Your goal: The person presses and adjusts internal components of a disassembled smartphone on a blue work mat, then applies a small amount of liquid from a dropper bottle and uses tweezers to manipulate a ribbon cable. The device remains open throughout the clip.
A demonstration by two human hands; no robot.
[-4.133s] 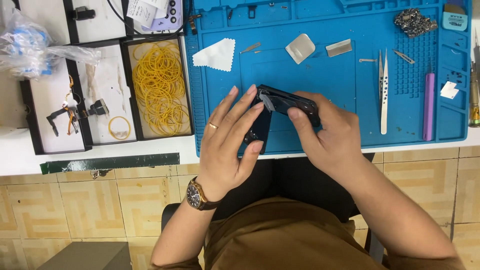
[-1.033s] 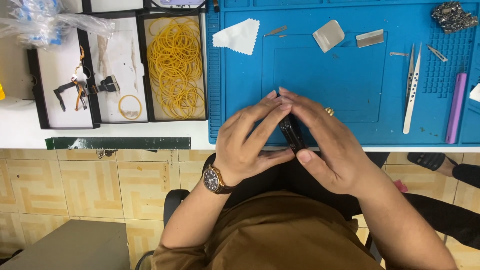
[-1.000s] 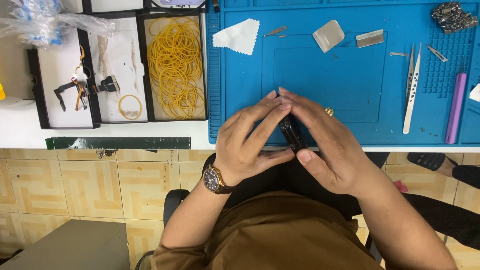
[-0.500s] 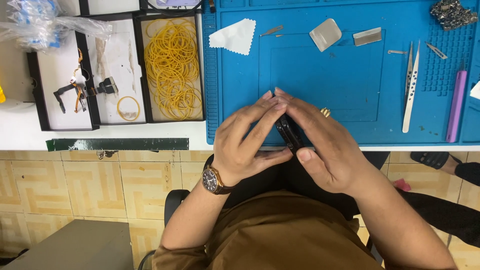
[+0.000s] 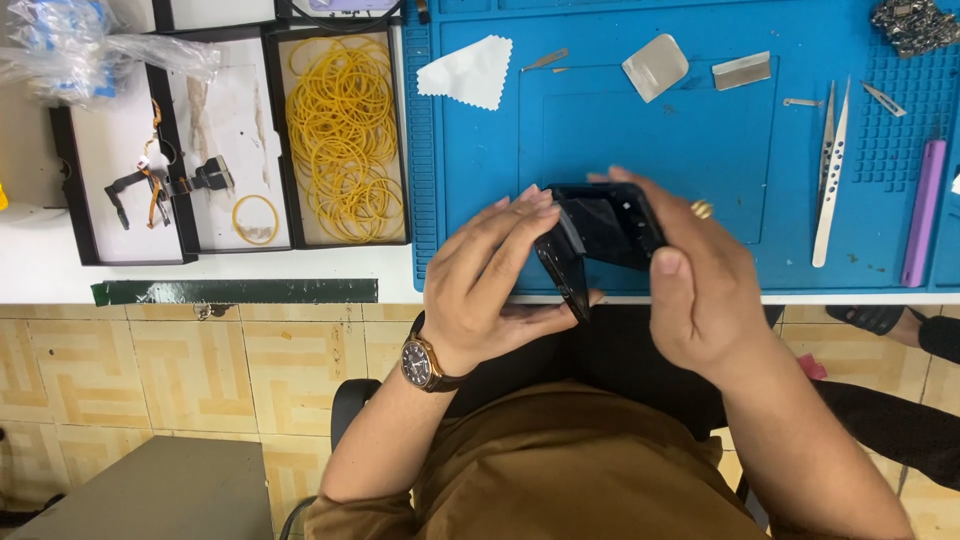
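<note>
Seated at a white bench (image 5: 60, 270), with a blue work mat (image 5: 700, 150) covering its right part out to the near edge. Left of the mat, black trays: one tray (image 5: 405, 130) heaped with yellow rubber bands (image 5: 345, 140), another tray (image 5: 68, 170) near the left edge carrying small black parts and a single yellow band (image 5: 255, 218). Crumpled clear plastic bag (image 5: 90, 55) at the far left corner. Dark green strip (image 5: 235, 291) along the near edge.

Over the near edge of the mat, gripped between both hands: a dark phone-like device (image 5: 600, 228), split in two, its thin dark panel (image 5: 563, 268) tilted away from the body. Left hand (image 5: 490, 280), watch on the wrist, closed on the panel, fingertips along its upper edge and thumb beneath. Right hand (image 5: 700, 280), ring on one finger, wrapped over the device body from the right, thumb pressed on its near side.

Toward the far edge of the mat: white cloth (image 5: 468, 73), grey square pick (image 5: 655, 67), small metal plate (image 5: 741, 70). Near the right edge: tweezers (image 5: 826, 170), purple stick (image 5: 922, 210).
</note>
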